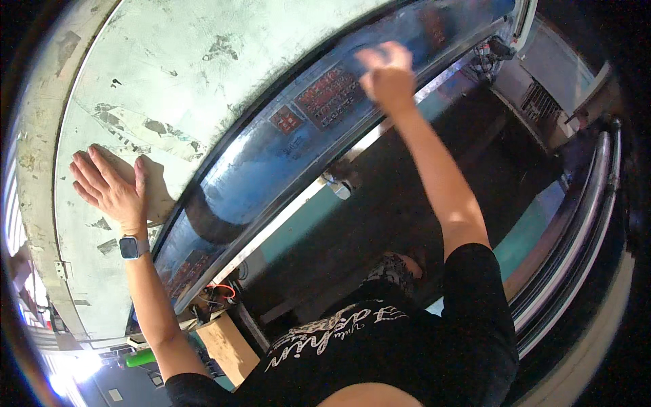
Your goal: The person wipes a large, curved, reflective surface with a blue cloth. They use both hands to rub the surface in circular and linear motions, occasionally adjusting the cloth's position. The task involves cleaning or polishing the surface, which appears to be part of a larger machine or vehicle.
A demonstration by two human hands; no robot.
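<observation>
Resting palm-down on the scuffed white panel, left hand is spread wide, nothing visible in it, thumb pointing off toward the blue strip. Watch with a dark face on that wrist. Right hand is over the glossy blue strip, toward its upper right end, fingers partly bent and motion-blurred; can't tell if it's gripping anything or touching the surface. Strip runs diagonally along the panel's lower right edge, lower left to upper right, dark border between them. Red printed blocks on the strip sit just left of the right hand. Red-orange cable near the strip's lower left end, tan board below that. Shiny metal tubes far right, well apart from both hands.
</observation>
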